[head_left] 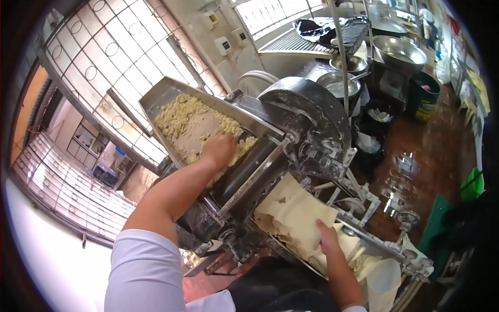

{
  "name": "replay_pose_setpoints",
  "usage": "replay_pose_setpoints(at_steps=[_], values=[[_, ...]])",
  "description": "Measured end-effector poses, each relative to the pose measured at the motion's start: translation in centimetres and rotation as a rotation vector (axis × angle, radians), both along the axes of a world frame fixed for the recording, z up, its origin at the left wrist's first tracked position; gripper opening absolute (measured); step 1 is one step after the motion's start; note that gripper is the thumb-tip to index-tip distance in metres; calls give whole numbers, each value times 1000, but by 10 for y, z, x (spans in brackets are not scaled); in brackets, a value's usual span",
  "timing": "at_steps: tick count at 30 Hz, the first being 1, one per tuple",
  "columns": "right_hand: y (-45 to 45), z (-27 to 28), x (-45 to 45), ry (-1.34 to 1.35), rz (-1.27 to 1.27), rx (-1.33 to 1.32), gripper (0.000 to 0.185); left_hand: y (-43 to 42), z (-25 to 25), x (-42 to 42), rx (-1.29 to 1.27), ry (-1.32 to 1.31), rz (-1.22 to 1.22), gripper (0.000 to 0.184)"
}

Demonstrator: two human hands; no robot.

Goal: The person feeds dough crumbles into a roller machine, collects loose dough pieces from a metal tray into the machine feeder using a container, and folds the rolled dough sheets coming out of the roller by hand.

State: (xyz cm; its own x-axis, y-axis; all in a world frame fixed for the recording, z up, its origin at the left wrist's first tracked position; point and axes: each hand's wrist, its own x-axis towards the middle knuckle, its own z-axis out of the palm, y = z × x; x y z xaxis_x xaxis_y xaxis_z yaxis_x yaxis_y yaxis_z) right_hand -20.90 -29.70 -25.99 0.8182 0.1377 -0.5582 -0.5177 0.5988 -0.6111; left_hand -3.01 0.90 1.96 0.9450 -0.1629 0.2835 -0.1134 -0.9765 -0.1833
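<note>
- Dough crumbs (174, 113) in metal tray (156, 96), ten o'clock; left hand (221, 149) among them, fingers curled, grip hidden;
- dough sheet (301, 205), five o'clock; right hand (328, 237) touching its edge; cannot tell whether fingers pinch.

clothing as observed: white and black.
left sleeve (145, 270), between 7 and 8 o'clock: white, creased, hemmed near the elbow. right sleeve (355, 309), 5 o'clock: white, edge only visible. front garment (280, 288), 6 o'clock: black. left hand (220, 148), right hand (327, 236): bare.
</note>
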Motion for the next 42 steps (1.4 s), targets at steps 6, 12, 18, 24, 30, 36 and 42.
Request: replay_pose_setpoints(at_steps=[6,12,18,24,30,36,42], values=[[-29,-15,-35,24,-51,-339,40,-19,12,-7,36,168,114,39],[-52,-71,-70,-70,-15,-485,35,-18,-2,-12,-209,184,148,41],[-57,-53,-72,-109,35,-964,34,7,14,34,-534,138,229,39],[-62,-36,-74,-135,-63,-1039,27,45,14,109,99,284,215,37],[-52,-39,-71,-200,-156,-857,20,43,31,64,-340,374,283,42],[-24,-42,-19,-393,-125,-893,18,113,13,54,127,583,132,32],[65,-31,46,-444,22,-388,16,21,32,0,-46,490,144,39]])
